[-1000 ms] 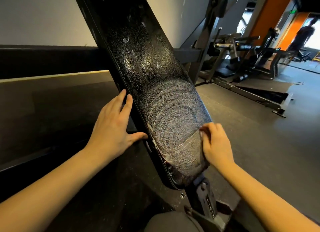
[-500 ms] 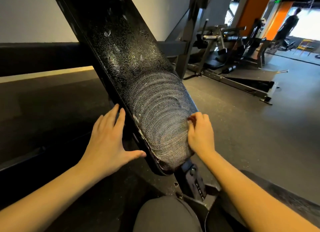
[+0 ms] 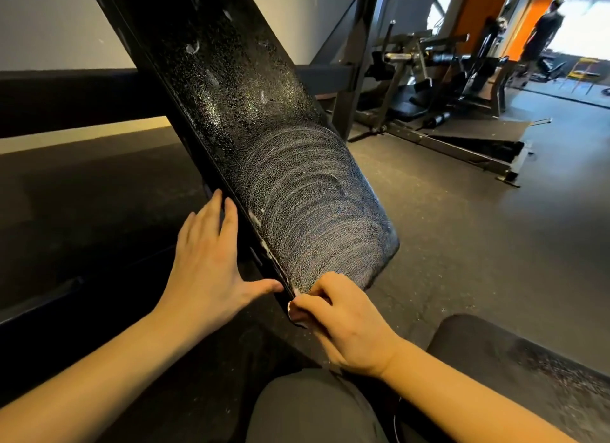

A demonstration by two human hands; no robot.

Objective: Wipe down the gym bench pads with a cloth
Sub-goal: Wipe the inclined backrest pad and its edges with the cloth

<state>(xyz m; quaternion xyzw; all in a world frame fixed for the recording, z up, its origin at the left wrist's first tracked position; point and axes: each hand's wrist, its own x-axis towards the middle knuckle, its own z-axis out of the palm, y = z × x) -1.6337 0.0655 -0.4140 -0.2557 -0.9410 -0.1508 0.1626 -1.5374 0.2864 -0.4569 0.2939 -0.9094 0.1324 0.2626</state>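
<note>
— Where is the cloth (image 3: 293, 312)?

— Bunched in the right grip (image 3: 343, 327), at the lower left corner of the backrest pad (image 3: 297, 195). Only a small white scrap shows under the curled fingers; the rest is hidden.

— So that grip is closed on it?

— Yes, fingers curled round the cloth and pressed to the pad's bottom edge.

— And the left grip (image 3: 206, 264)?

— Spread flat, holding nothing. Its straight fingers lie along the pad's left side and the thumb points toward the edge.

— How does the pad look?

— Black, tilted, running up and away to the left. Its lower half carries curved white foam streaks (image 3: 317, 218); higher up there are droplets and specks.

— Anything else?

— A dark-trousered knee (image 3: 313, 409) below, grey rubber floor (image 3: 462, 244), and a weight machine (image 3: 429, 89) well behind.
</note>
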